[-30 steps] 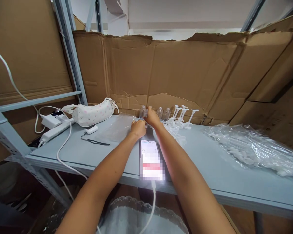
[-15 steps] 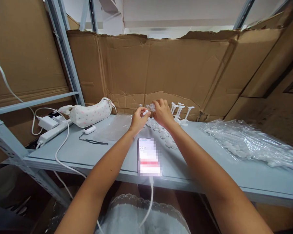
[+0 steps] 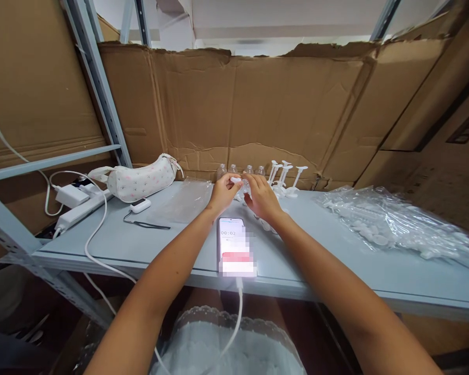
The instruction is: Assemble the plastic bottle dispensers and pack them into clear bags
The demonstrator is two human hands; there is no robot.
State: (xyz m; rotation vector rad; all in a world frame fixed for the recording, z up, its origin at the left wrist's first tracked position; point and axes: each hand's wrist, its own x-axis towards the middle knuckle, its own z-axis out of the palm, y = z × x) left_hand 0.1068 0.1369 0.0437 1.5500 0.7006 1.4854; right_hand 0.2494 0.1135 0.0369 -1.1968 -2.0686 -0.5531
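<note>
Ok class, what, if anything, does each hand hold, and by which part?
The left hand pinches a small white piece; which part is too small to tell. The right hand is at a clear piece, any grip hidden by fingers.

left grip (image 3: pixel 222 192) and right grip (image 3: pixel 261 195) close together
the bare left forearm (image 3: pixel 179 260) and right forearm (image 3: pixel 328 268) slant inward from either side, wrists apart. the left pinches thumb toward fingers; the right shows its back, fingers bent forward, tips partly hidden.
</note>
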